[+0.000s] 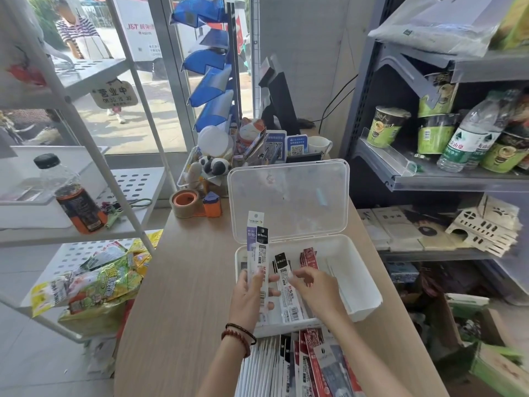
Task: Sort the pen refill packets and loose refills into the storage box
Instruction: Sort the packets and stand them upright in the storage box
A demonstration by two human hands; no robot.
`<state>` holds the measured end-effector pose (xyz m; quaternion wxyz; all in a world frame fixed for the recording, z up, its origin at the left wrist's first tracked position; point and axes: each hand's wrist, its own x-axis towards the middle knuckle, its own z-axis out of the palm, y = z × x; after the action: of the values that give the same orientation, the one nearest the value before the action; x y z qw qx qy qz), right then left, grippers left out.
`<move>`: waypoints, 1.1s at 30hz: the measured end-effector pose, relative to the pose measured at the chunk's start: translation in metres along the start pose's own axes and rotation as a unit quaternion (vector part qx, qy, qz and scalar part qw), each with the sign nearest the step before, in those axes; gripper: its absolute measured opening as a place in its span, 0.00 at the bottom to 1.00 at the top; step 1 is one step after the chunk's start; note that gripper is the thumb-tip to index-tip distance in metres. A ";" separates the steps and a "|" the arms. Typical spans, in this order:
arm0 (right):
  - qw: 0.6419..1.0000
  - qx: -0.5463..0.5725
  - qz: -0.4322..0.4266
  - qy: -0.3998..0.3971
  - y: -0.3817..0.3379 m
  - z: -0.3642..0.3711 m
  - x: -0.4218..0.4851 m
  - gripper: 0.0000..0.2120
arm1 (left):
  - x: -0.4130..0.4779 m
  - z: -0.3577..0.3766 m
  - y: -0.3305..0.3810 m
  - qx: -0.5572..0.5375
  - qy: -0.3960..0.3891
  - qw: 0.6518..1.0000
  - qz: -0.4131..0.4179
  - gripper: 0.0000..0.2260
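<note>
Left hand (pixel 248 293) grips 2 refill packets (pixel 259 247) upright over the storage box's (pixel 363 287) left wall. Right hand (pixel 317 287), deeper inside the box, seems to pinch a black-topped packet (pixel 283 279), long axis front-to-back. Unsorted pile (pixel 303 365) just nearside.

Light wood-grain tabletop (pixel 183 282), left edge rounded. White plastic storage box (pixel 363 270) near right edge, translucent hinged lid (pixel 289 196) open, upright. Heap of pen refill packets (pixel 286 365) at near edge, touching the box. Far left corner: brown tape roll (pixel 185 203), orange dispenser (pixel 212 206) just beside it. Far edge: clear plastic tray (pixel 183 179), white mug (pixel 319 145), black monitor (pixel 279 98).
</note>
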<state>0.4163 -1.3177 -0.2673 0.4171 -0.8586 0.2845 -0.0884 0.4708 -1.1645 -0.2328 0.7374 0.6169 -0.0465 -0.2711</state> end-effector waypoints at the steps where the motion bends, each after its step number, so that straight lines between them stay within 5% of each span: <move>1: 1.000 0.017 -0.012 0.017 -0.003 -0.001 -0.002 0.14 | 0.000 0.000 0.000 0.001 -0.001 1.000 0.004 0.09; 11: 0.982 0.178 -0.060 -0.019 -0.020 -0.014 -0.018 0.15 | -0.002 0.003 -0.002 0.132 -0.029 0.990 0.049 0.17; 18: 0.958 0.286 0.009 0.026 -0.016 -0.018 -0.010 0.10 | -0.004 0.000 -0.004 0.226 0.041 0.966 0.115 0.07; 25: 0.996 0.077 0.047 -0.008 -0.002 -0.003 -0.003 0.05 | -0.006 -0.008 -0.003 0.235 0.087 0.961 0.120 0.08; 33: 0.998 -0.008 0.060 0.014 -0.001 0.003 -0.003 0.05 | -0.008 -0.014 -0.003 0.179 0.076 0.977 0.084 0.07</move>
<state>0.4155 -1.3139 -0.2684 0.4111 -0.8417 0.3423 -0.0729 0.4689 -1.1492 -0.2366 0.6369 0.7514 -0.0891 -0.1478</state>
